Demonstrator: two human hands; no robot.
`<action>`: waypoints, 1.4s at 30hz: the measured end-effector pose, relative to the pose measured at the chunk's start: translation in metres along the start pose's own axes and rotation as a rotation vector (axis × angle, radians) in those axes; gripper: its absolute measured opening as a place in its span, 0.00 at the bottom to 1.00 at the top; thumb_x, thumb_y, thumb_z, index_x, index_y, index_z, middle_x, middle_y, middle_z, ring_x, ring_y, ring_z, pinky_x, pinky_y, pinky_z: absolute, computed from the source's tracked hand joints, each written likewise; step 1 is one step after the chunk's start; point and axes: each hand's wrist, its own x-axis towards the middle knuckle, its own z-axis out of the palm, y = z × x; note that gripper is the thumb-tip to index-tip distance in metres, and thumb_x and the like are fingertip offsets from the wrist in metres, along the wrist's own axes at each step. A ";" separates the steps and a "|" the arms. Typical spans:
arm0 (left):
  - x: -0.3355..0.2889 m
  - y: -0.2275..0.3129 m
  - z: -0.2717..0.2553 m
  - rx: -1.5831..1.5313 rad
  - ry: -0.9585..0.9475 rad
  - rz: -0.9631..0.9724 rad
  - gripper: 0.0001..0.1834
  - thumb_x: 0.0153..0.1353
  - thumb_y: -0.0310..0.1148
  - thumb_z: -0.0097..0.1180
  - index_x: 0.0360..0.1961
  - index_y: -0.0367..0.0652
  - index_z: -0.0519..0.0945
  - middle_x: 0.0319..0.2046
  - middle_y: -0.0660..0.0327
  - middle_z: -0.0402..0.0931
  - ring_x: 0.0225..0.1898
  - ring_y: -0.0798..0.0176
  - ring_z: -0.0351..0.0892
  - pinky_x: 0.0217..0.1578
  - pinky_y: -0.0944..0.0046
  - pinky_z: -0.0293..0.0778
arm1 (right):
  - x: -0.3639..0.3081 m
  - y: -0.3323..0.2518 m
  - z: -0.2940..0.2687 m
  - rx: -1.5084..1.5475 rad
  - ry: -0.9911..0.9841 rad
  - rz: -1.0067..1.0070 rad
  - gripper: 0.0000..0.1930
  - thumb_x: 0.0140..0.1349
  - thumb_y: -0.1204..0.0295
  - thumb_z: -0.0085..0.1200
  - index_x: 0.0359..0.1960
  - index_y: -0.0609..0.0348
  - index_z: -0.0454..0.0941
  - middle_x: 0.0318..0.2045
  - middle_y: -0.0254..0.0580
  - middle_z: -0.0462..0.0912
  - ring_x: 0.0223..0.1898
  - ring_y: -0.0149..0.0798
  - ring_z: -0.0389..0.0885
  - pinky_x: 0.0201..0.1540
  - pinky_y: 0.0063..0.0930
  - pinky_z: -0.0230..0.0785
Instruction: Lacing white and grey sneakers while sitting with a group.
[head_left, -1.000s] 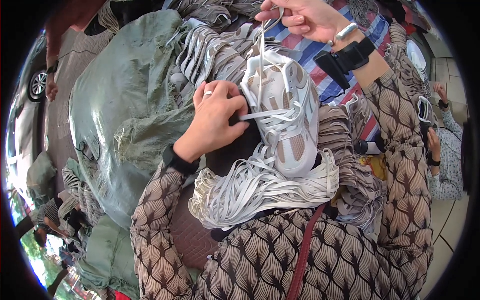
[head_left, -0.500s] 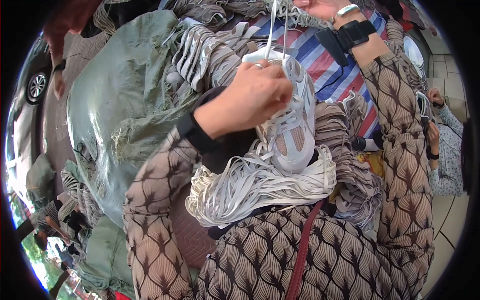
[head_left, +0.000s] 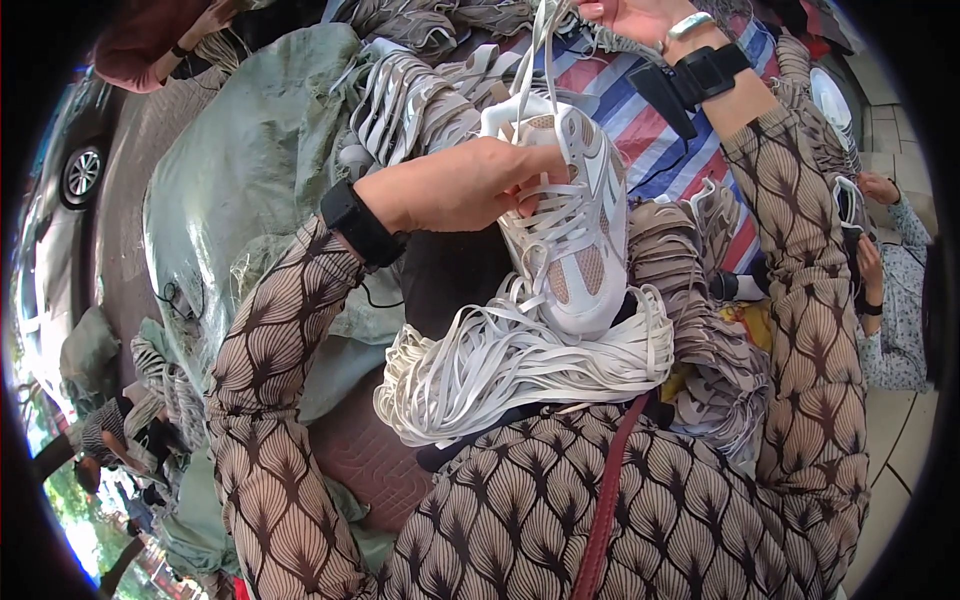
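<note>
A white and beige sneaker [head_left: 585,265] stands toe toward me, its front on a bundle of flat white shoelaces [head_left: 520,370] across my lap. White laces are threaded across its front. My left hand [head_left: 485,185] is closed at the shoe's opening, fingers curled at the upper eyelets; their tips are partly hidden. From the shoe, a long white shoelace [head_left: 533,60] runs taut to the top edge of the head view. There my right hand [head_left: 640,18] is raised, its fingers closed on the lace, partly cut off by the edge.
Stacked beige shoe uppers [head_left: 690,300] lie right of the shoe, with more [head_left: 415,105] behind it. A large green sack [head_left: 240,170] bulges at left. Striped sheeting [head_left: 690,165] spreads beyond. Other people sit at right [head_left: 900,290] and far left [head_left: 150,45]; a car [head_left: 75,190] stands left.
My left hand has moved down and left from above the laces to the shoe's opening. My left forearm has swung outward. My right hand stays raised, and the person at far left has lifted an arm.
</note>
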 end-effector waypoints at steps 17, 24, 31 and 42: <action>-0.005 0.014 0.011 0.058 -0.039 -0.031 0.25 0.53 0.16 0.47 0.52 0.45 0.67 0.29 0.56 0.75 0.33 0.55 0.77 0.35 0.59 0.73 | -0.010 0.002 0.008 0.040 0.003 -0.013 0.10 0.65 0.67 0.46 0.34 0.61 0.76 0.29 0.40 0.80 0.22 0.25 0.69 0.20 0.16 0.61; -0.004 0.015 0.007 0.093 0.019 -0.032 0.22 0.52 0.18 0.51 0.50 0.45 0.68 0.26 0.58 0.73 0.30 0.57 0.76 0.33 0.61 0.72 | -0.014 0.000 0.011 0.059 0.020 0.003 0.10 0.65 0.67 0.46 0.34 0.60 0.76 0.29 0.41 0.80 0.22 0.26 0.70 0.21 0.15 0.63; -0.002 0.051 0.024 -0.426 0.246 -0.217 0.17 0.54 0.20 0.56 0.45 0.41 0.70 0.25 0.67 0.73 0.28 0.76 0.70 0.30 0.73 0.67 | -0.017 0.002 0.000 0.052 -0.020 -0.007 0.11 0.66 0.65 0.45 0.35 0.60 0.75 0.30 0.41 0.80 0.23 0.27 0.74 0.23 0.18 0.68; -0.005 0.054 0.073 0.615 0.432 -0.092 0.24 0.45 0.26 0.56 0.47 0.49 0.73 0.51 0.60 0.69 0.43 0.59 0.71 0.41 0.61 0.66 | 0.009 -0.005 -0.001 -0.304 0.170 -0.489 0.13 0.66 0.67 0.43 0.26 0.60 0.73 0.18 0.32 0.74 0.21 0.27 0.74 0.26 0.19 0.67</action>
